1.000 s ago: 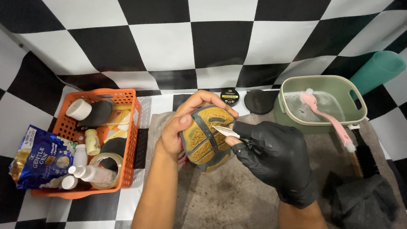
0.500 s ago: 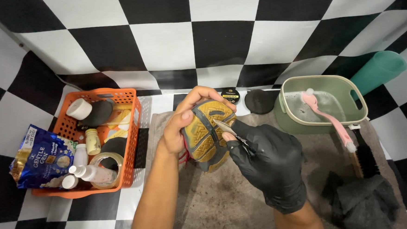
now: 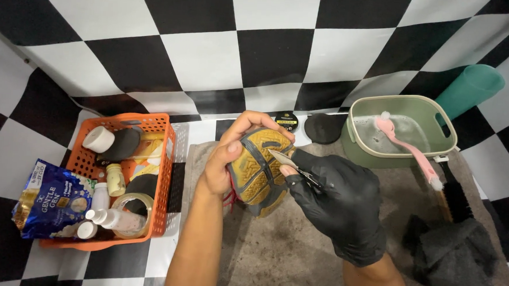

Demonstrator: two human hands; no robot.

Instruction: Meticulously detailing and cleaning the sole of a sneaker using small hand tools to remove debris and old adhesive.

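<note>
Left hand (image 3: 227, 159), bare, grips a shoe (image 3: 259, 169) by its edge, sole turned up toward the camera, yellow with dark grooves. The shoe is held above a brown mat (image 3: 272, 248). Right hand (image 3: 335, 202), in a black glove, is clenched around a small metal blade (image 3: 285, 160); the tip touches the sole. Orange basket (image 3: 163, 173) with bottles and tape sits left of the mat. Green tub (image 3: 403, 133) with a pink brush (image 3: 408, 148) lies upper right. Dark cloth (image 3: 457, 258) at lower right.
</note>
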